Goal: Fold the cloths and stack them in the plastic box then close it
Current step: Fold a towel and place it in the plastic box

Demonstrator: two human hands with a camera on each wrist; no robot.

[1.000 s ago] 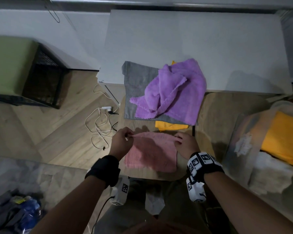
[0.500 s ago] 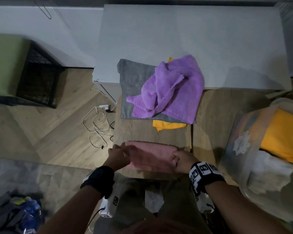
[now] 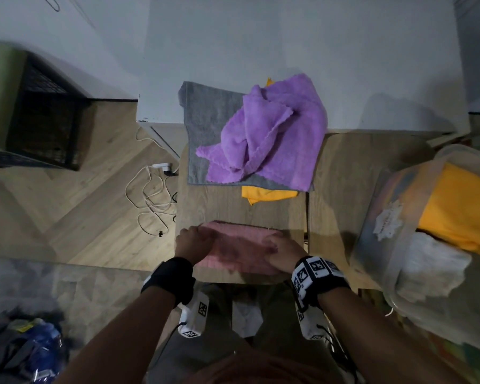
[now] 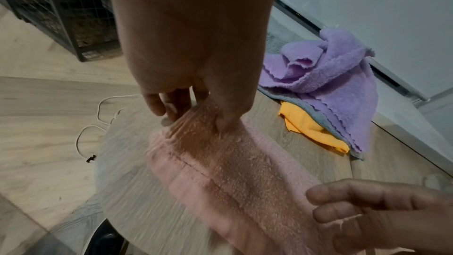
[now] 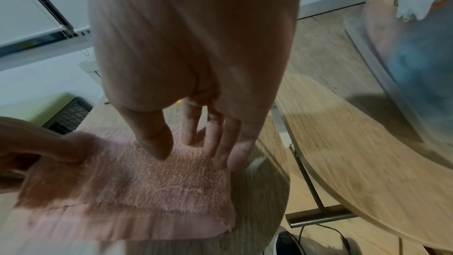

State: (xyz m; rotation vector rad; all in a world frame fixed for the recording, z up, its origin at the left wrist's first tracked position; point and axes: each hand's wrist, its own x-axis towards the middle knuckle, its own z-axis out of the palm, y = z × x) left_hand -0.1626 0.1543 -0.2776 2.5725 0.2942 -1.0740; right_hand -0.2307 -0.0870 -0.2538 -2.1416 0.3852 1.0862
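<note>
A pink cloth (image 3: 241, 245) lies folded into a narrow band on the near end of a small wooden table (image 3: 222, 206). My left hand (image 3: 194, 241) pinches its left end; the left wrist view shows the thumb on top of the pink cloth (image 4: 232, 172) and the fingers at its edge. My right hand (image 3: 280, 249) rests on the right end, and in the right wrist view its straight fingers (image 5: 220, 143) press the pink cloth (image 5: 147, 181) flat. At the right the open plastic box (image 3: 399, 189) holds an orange cloth (image 3: 466, 212) and a white cloth (image 3: 432, 267).
At the table's far end a crumpled purple cloth (image 3: 272, 134) lies on a grey cloth (image 3: 208, 126), with an orange cloth (image 3: 266, 195) poking out beneath. A white cable (image 3: 150, 195) trails on the floor to the left. A dark wire crate (image 3: 47, 128) stands farther left.
Both hands drew the pink cloth's far edge toward me, folding it in half to a narrower band. The hands now sit lower on it.
</note>
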